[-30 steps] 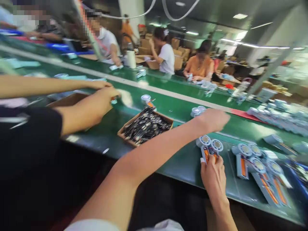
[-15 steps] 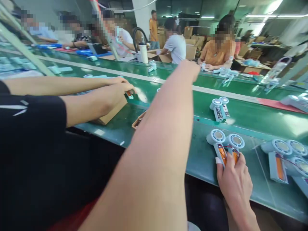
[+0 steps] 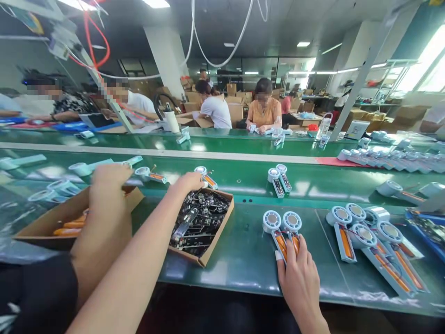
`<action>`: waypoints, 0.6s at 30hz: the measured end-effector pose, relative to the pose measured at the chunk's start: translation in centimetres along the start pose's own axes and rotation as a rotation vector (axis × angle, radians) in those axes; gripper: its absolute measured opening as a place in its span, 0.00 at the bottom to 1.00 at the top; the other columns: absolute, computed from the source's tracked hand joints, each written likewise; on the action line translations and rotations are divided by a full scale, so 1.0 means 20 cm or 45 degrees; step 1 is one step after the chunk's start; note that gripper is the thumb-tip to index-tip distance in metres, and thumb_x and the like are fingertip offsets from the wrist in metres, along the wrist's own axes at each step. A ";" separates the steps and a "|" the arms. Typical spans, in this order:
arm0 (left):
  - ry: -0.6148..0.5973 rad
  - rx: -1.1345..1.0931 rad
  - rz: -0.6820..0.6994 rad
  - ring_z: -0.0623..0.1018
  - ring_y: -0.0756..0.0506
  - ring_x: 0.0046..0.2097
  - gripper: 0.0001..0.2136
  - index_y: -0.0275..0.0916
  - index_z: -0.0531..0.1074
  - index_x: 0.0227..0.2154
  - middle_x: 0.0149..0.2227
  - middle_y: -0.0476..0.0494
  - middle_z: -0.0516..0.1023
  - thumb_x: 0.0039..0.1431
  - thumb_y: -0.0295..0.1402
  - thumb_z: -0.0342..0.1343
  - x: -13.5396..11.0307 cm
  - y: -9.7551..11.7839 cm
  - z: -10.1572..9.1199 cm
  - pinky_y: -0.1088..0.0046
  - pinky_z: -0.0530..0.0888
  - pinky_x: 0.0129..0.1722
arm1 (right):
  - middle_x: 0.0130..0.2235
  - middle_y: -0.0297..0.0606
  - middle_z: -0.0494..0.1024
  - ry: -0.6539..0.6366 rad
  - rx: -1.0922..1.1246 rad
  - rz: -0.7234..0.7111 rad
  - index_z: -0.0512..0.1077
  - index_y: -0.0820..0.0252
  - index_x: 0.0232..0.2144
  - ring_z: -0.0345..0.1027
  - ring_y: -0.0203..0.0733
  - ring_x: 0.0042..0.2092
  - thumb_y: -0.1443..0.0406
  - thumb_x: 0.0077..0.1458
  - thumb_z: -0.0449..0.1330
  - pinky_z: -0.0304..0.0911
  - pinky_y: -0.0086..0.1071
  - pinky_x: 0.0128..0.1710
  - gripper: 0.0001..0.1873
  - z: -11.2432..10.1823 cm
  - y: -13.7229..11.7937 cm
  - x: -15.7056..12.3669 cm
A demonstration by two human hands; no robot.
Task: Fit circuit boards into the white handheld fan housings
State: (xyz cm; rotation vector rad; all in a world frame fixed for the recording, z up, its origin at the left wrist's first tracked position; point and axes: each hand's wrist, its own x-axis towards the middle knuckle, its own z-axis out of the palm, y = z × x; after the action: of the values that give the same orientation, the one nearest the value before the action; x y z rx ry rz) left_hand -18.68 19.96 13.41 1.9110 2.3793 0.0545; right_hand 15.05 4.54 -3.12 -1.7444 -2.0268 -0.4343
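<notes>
My left hand [image 3: 190, 182] reaches over the far end of a cardboard box of circuit boards [image 3: 203, 208]. Its fingers are closed at a light-blue handheld fan [image 3: 211, 182] on the green belt, with the orange battery showing in the fan's handle; the grip is partly hidden. My right hand [image 3: 299, 273], white tape on its thumb, is closed over the handles of two handheld fans [image 3: 272, 221] lying side by side on the near bench. Both have round heads, silver centres and orange batteries in uncovered handles.
At left, a co-worker's blurred arm [image 3: 109, 199] crosses a box [image 3: 45, 218] of orange batteries. More fans [image 3: 363, 235] lie right of my right hand, by a blue tray [image 3: 426, 232] of boards. Paired fans [image 3: 278, 178] sit on the belt. People work opposite.
The view has turned right and levelled. My left arm has drawn back from over the belt, and its hand is now at a fan past the board box. My right hand stays on the two fans.
</notes>
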 end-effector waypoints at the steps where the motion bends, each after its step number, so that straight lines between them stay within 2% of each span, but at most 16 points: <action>1: -0.025 0.006 0.007 0.79 0.41 0.50 0.17 0.39 0.71 0.54 0.55 0.40 0.75 0.66 0.38 0.59 -0.02 0.01 0.02 0.56 0.78 0.48 | 0.59 0.65 0.66 0.029 0.011 -0.002 0.69 0.65 0.51 0.73 0.58 0.44 0.63 0.66 0.48 0.69 0.48 0.42 0.17 0.01 0.00 0.00; 6: 0.003 -0.020 0.116 0.79 0.42 0.49 0.15 0.39 0.72 0.52 0.53 0.40 0.76 0.66 0.39 0.58 -0.16 0.02 0.09 0.57 0.78 0.47 | 0.59 0.61 0.68 0.147 0.089 0.012 0.69 0.61 0.51 0.73 0.57 0.46 0.62 0.66 0.48 0.70 0.47 0.42 0.16 0.07 0.02 -0.02; 10: 0.111 -0.124 0.228 0.81 0.40 0.46 0.01 0.41 0.75 0.33 0.42 0.44 0.82 0.60 0.29 0.59 -0.24 -0.01 0.05 0.62 0.76 0.48 | 0.60 0.59 0.68 0.069 0.158 0.046 0.69 0.59 0.51 0.73 0.57 0.48 0.64 0.64 0.51 0.70 0.47 0.44 0.15 0.07 0.02 -0.02; 11: 0.164 -0.167 0.253 0.80 0.38 0.50 0.03 0.42 0.74 0.29 0.43 0.43 0.83 0.57 0.27 0.58 -0.27 0.00 0.04 0.62 0.75 0.50 | 0.61 0.58 0.67 0.031 0.171 0.066 0.69 0.59 0.51 0.73 0.57 0.48 0.65 0.62 0.53 0.70 0.47 0.44 0.16 0.06 0.02 -0.02; 13: 0.321 -0.285 0.277 0.73 0.35 0.61 0.03 0.43 0.70 0.28 0.53 0.41 0.80 0.55 0.28 0.55 -0.32 0.01 0.02 0.59 0.70 0.58 | 0.63 0.59 0.64 -0.040 0.193 0.096 0.69 0.60 0.52 0.72 0.59 0.52 0.68 0.59 0.55 0.70 0.49 0.48 0.18 0.02 0.01 -0.02; 15: 0.576 -0.496 0.238 0.65 0.35 0.68 0.02 0.43 0.67 0.32 0.62 0.41 0.74 0.57 0.33 0.52 -0.40 0.05 0.01 0.53 0.65 0.63 | 0.66 0.61 0.59 -0.088 0.225 0.076 0.69 0.62 0.54 0.66 0.64 0.60 0.71 0.56 0.57 0.68 0.53 0.53 0.22 -0.04 0.00 -0.02; 16: 0.686 -0.618 0.212 0.65 0.36 0.68 0.04 0.45 0.67 0.35 0.62 0.43 0.74 0.59 0.36 0.50 -0.45 0.07 0.01 0.52 0.66 0.62 | 0.68 0.60 0.57 -0.103 0.250 0.045 0.69 0.63 0.55 0.61 0.66 0.63 0.71 0.56 0.58 0.66 0.54 0.55 0.23 -0.08 0.00 -0.03; 17: 0.829 -0.854 0.188 0.70 0.36 0.65 0.05 0.46 0.66 0.36 0.57 0.45 0.78 0.59 0.39 0.51 -0.50 0.09 0.01 0.51 0.68 0.61 | 0.69 0.59 0.55 -0.112 0.286 0.006 0.68 0.62 0.56 0.56 0.68 0.66 0.70 0.55 0.59 0.65 0.55 0.57 0.24 -0.13 0.00 -0.03; 18: 0.887 -1.090 0.169 0.75 0.36 0.60 0.07 0.48 0.66 0.37 0.52 0.47 0.82 0.58 0.41 0.54 -0.57 0.13 0.03 0.52 0.71 0.58 | 0.69 0.57 0.54 -0.115 0.330 -0.029 0.68 0.61 0.57 0.53 0.68 0.68 0.69 0.55 0.60 0.64 0.55 0.58 0.25 -0.17 0.01 -0.03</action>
State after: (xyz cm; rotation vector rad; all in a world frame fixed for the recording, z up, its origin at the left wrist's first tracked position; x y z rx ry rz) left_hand -13.77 9.44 13.66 1.7117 1.9365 1.6651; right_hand 15.68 2.24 -0.50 -1.6098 -2.0618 -0.0949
